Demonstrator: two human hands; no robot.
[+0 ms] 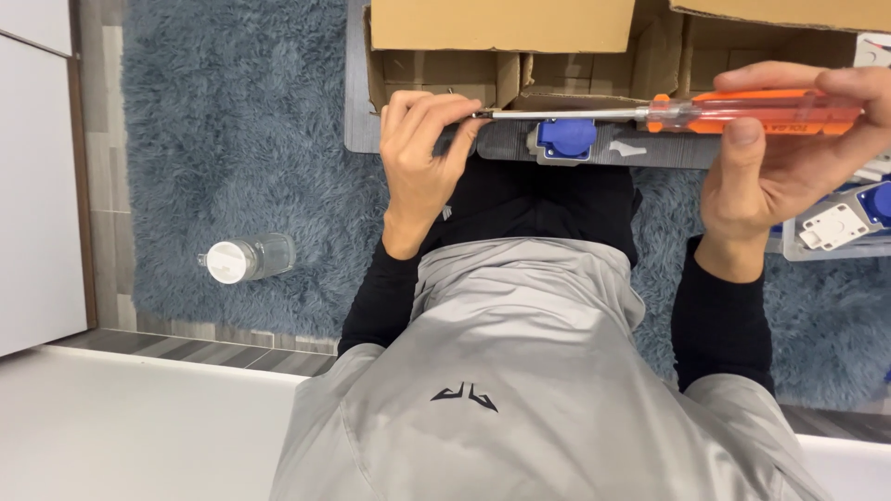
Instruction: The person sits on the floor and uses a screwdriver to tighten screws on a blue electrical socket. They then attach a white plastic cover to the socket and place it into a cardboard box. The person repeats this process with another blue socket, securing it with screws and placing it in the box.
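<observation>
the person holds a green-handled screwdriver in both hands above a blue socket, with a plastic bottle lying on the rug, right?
Not quite: the head view shows the screwdriver handle is orange, not green. The rest holds: the left hand pinches the tip, the right hand grips the handle, above the blue socket, and the plastic bottle lies on the rug.

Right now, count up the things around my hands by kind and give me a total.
Screwdrivers, orange handle: 1
Blue socket parts, one on the grey board, one at the right edge: 2
Cardboard boxes: 2
Clear bottles, white cap: 1
Total: 6
</observation>
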